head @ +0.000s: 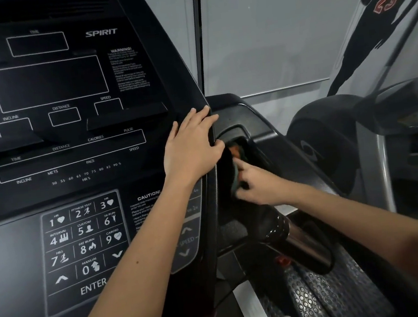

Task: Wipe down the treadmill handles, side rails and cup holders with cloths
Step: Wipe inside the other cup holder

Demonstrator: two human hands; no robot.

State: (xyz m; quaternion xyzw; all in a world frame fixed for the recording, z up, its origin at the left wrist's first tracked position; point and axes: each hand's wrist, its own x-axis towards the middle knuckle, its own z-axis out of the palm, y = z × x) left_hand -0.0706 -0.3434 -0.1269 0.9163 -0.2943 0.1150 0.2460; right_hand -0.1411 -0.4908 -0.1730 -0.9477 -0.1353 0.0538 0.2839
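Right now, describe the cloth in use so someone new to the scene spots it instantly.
Find the black Spirit treadmill console; the left hand rests flat on its right edge. Just right of that edge is the cup holder recess, where the right hand pinches the cloth. It is the only soft, grey-green thing against hard black plastic.
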